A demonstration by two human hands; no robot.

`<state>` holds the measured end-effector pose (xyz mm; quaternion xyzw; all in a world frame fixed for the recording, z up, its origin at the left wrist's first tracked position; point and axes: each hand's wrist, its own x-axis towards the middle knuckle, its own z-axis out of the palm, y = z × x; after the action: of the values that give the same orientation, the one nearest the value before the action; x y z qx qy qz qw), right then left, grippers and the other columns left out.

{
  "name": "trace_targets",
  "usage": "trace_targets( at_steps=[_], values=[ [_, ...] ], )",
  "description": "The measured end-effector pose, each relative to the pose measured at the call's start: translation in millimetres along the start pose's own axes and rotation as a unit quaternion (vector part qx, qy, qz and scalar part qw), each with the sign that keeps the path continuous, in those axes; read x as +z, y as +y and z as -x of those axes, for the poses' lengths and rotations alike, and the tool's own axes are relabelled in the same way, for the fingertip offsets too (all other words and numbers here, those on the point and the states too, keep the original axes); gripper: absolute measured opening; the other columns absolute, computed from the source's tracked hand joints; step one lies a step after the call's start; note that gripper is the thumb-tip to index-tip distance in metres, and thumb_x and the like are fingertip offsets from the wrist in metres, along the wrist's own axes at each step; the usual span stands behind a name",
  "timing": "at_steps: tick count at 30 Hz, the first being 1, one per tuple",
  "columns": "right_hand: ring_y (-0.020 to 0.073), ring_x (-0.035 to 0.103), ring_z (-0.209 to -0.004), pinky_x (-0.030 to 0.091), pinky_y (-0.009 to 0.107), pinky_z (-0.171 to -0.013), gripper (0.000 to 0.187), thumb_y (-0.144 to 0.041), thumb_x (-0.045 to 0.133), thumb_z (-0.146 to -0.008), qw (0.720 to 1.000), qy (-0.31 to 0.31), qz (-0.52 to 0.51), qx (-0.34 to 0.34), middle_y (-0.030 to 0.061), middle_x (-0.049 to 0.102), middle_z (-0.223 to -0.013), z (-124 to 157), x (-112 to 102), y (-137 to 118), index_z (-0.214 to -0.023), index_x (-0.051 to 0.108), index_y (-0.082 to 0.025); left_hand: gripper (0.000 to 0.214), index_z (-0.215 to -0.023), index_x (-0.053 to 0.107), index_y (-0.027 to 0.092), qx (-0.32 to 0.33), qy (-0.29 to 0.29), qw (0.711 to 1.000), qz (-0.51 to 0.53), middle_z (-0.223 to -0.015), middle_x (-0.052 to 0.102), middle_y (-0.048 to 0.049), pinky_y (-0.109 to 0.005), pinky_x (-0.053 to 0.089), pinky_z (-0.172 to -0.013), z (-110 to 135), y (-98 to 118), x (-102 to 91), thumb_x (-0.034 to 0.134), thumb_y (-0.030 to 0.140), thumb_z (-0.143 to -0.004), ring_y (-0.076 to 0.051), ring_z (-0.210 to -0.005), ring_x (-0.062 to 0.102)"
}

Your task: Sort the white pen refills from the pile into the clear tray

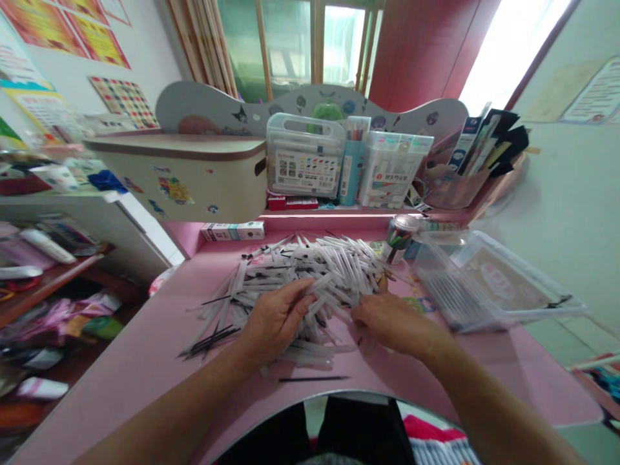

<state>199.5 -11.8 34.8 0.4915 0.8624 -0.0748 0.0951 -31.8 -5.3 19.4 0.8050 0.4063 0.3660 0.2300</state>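
Note:
A heap of translucent white pen barrels [339,261] covers the middle of the pink desk, with thin dark refills mixed in. At the heap's near left side is my left hand [278,320], thumb and forefinger closed around the end of a white pen barrel [320,283]. My right hand [387,321] rests at the near right side of the heap, fingers curled inward; what they hold, if anything, is hidden. Several black refills [210,341] lie bunched on the left. One dark refill [314,379] lies alone near the desk's front edge.
An open clear plastic box [465,323] with several slim pieces inside stands on the right. Behind the heap are a jar of pens [400,236] and a small carton [233,231]. The shelf above bears a cream bin [194,177], marker cases [305,161] and a pen holder [450,187].

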Motion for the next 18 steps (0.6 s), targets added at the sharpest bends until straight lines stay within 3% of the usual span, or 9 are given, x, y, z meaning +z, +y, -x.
trace_targets(
  at_steps=[6,9,12,15,18],
  values=[
    [0.0268,0.067,-0.080,0.042,0.033,-0.066,0.021,-0.015,0.055,-0.084,1.000,-0.011,-0.009,0.001,0.0124,0.073,-0.089,-2,1,-4,-0.085,0.076,-0.016,0.026,-0.113,0.064,0.022,0.001,-0.004,1.000,0.001,-0.089,0.074,-0.0005,-0.024,0.049,-0.071,1,-3,-0.1,0.045,0.028,-0.096,-0.015,-0.075,0.069],
    [0.0237,0.065,-0.079,0.042,0.032,-0.067,0.020,-0.013,0.055,-0.084,0.999,-0.001,-0.034,-0.015,0.0101,0.070,-0.090,-2,1,2,-0.083,0.075,-0.017,0.029,-0.120,0.062,0.022,-0.005,0.001,1.000,0.005,-0.095,0.075,-0.0015,-0.025,0.050,-0.074,1,-5,1.2,0.046,0.029,-0.096,-0.016,-0.080,0.070],
    [0.0188,0.062,-0.083,0.043,0.029,-0.072,0.018,-0.010,0.055,-0.084,0.989,0.039,-0.122,-0.077,0.0060,0.065,-0.091,2,-7,14,-0.080,0.071,-0.018,0.028,-0.119,0.062,0.021,-0.004,0.009,1.000,0.000,-0.100,0.075,-0.0033,-0.026,0.051,-0.079,1,-6,1.9,0.046,0.027,-0.097,-0.017,-0.088,0.071],
    [0.0159,0.059,-0.085,0.044,0.029,-0.078,0.013,-0.010,0.058,-0.085,0.953,0.121,-0.247,-0.130,0.0039,0.061,-0.090,8,-18,27,-0.081,0.068,-0.018,0.024,-0.112,0.065,0.020,0.021,0.031,0.999,-0.035,-0.105,0.074,-0.0061,-0.029,0.051,-0.087,0,-7,2.1,0.048,0.023,-0.095,-0.020,-0.098,0.069],
    [0.0144,0.058,-0.080,0.046,0.028,-0.073,0.006,-0.015,0.062,-0.085,0.866,0.242,-0.416,-0.139,0.0025,0.060,-0.085,9,-20,35,-0.082,0.066,-0.018,0.023,-0.108,0.066,0.019,0.046,0.038,0.995,-0.077,-0.106,0.074,-0.0078,-0.032,0.050,-0.092,0,-9,3.2,0.048,0.020,-0.094,-0.021,-0.102,0.067]
  ],
)
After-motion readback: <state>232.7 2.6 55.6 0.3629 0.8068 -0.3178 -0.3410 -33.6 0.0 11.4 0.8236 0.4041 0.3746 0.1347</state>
